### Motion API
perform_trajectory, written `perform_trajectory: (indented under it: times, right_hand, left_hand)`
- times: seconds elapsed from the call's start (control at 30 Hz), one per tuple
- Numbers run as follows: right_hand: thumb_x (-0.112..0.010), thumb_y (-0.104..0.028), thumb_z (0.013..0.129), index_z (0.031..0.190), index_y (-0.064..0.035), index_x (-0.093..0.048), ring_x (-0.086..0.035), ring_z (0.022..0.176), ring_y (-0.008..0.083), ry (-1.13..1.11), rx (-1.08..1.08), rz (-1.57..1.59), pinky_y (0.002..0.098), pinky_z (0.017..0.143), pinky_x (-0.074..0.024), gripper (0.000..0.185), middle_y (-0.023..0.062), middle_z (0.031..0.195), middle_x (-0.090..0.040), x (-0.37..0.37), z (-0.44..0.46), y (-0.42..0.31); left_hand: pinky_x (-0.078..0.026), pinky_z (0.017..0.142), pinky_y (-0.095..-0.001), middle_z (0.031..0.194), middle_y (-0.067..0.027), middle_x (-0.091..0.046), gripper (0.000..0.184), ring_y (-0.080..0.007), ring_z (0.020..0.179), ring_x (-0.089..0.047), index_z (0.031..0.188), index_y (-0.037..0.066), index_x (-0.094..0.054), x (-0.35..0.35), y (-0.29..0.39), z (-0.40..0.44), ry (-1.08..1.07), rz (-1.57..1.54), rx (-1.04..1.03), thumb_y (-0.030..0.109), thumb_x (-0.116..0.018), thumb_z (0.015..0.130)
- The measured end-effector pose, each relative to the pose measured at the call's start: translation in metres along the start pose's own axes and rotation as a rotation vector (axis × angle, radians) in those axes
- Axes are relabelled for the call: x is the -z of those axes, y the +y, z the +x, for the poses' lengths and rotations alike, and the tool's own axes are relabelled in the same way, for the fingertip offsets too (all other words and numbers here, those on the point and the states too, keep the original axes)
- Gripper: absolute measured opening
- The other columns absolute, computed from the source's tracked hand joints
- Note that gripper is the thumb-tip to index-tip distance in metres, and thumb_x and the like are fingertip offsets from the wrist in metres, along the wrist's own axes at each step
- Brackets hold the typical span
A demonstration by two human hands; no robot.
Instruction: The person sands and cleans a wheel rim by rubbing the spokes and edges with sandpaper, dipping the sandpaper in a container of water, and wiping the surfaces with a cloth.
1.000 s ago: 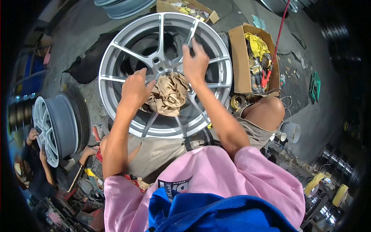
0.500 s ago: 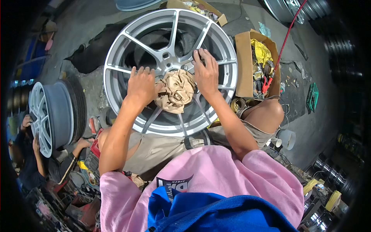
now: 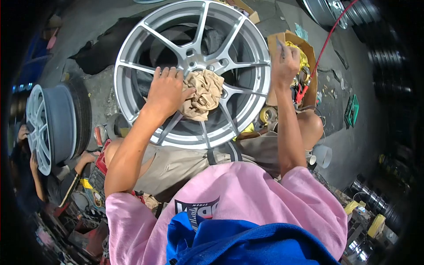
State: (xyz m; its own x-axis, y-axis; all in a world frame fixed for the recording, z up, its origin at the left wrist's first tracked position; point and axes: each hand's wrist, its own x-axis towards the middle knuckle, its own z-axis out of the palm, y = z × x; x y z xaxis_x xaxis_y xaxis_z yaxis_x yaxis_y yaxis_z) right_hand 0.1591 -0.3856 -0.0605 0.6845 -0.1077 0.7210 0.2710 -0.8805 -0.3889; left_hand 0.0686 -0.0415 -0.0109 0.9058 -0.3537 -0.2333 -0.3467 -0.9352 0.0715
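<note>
A large silver multi-spoke wheel rim (image 3: 204, 24) lies across my lap. Crumpled tan paper or cloth (image 3: 204, 94) rests over its hub and lower spokes. My left hand (image 3: 169, 92) lies on the left spokes with its fingers spread, its thumb touching the tan bundle. Beyond the rim's right edge, my right hand (image 3: 285, 66) is raised over the near side of a cardboard box, its fingers pinched around a small grey piece that I cannot make out.
The open cardboard box (image 3: 311, 53) holds yellow plastic and tools. A red cable (image 3: 327, 42) slants beside it. At the left, a co-worker's hands touch another wheel (image 3: 43, 128). A green tray (image 3: 351, 111) lies at the right.
My right hand has moved from the rim's right spokes out to the right, over the box. My left hand stays by the tan bundle. The view has shifted slightly.
</note>
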Motion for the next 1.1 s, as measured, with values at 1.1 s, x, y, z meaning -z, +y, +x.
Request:
perform_trajectory:
  times: [1.1]
  right_hand:
    - [-0.064, -0.005, 0.091, 0.102, 0.0006, -0.073, -0.066, 0.107, 0.0388, -0.411, 0.056, -0.187, 0.0489, 0.089, -0.0576, 0.015, 0.019, 0.109, -0.065, -0.029, -0.011, 0.015]
  left_hand:
    - [-0.034, 0.121, -0.0564, 0.129, -0.0264, -0.07, 0.078, -0.0484, 0.14, -0.051, 0.118, -0.006, -0.072, -0.018, 0.013, 0.004, 0.083, -0.065, -0.128, 0.064, -0.076, 0.085]
